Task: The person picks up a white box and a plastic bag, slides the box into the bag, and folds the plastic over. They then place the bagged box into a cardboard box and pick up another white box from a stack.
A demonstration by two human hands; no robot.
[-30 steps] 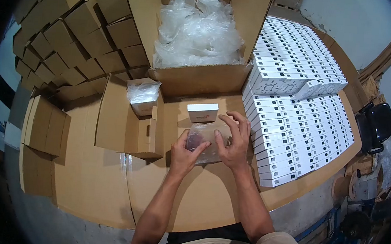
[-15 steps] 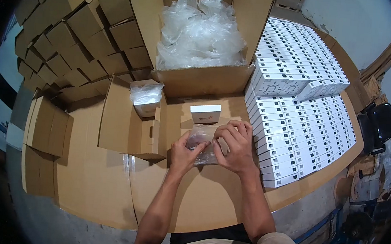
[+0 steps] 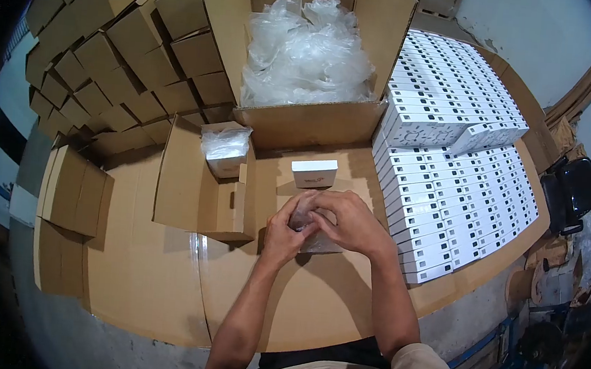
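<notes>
A clear plastic bag [image 3: 320, 243] is between my two hands, low over the cardboard surface. My left hand [image 3: 286, 229] grips its left side with thumb and fingers. My right hand [image 3: 349, 220] has come against the left one, its fingers curled over the bag's upper part, and most of the bag is hidden under them. Just beyond my fingers a small white box [image 3: 313, 174] stands upright with faint print on its front. To the left, an open carton [image 3: 204, 201] holds plastic-wrapped white boxes [image 3: 227, 150].
A large carton [image 3: 307, 124] full of clear bags [image 3: 309, 54] stands at the back. Stacked white boxes [image 3: 447, 203] with dark and grey squares fill the right. Brown cartons [image 3: 122, 53] are piled at the back left; another carton [image 3: 72, 198] is at the left edge.
My right hand has moved left, meeting my left hand over the bag's top. The view has shifted slightly, while the white box still stands in front.
</notes>
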